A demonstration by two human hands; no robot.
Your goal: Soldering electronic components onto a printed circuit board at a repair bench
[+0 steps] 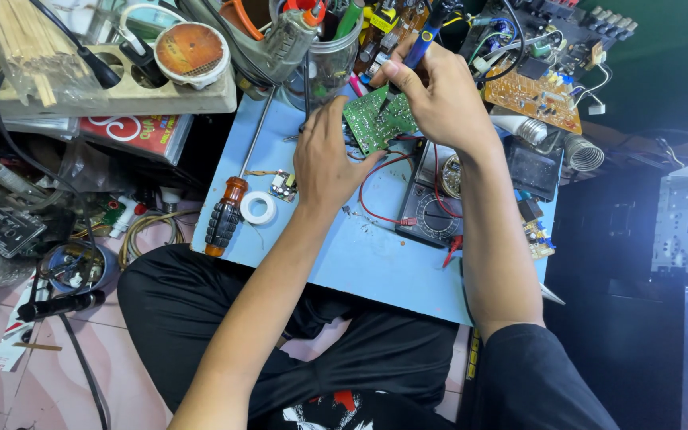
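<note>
screwdriver (227, 209), tape roll (259, 207), multimeter (431, 209) flank green board (377, 121).

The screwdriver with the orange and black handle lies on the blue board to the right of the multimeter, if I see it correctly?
Not quite: in the head view the screwdriver lies on the blue board to the left of the multimeter, near the roll of white tape.

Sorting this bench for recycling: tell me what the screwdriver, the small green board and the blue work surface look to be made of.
Screwdriver: bright metal shaft, translucent orange plastic handle with a black ribbed grip, probably rubber.
Green board, steadied by the left hand: likely fibreglass laminate, matte green coating with pale printing.
Blue work surface: smooth, matte, scuffed sheet; plastic or painted board, hard to tell.
</note>
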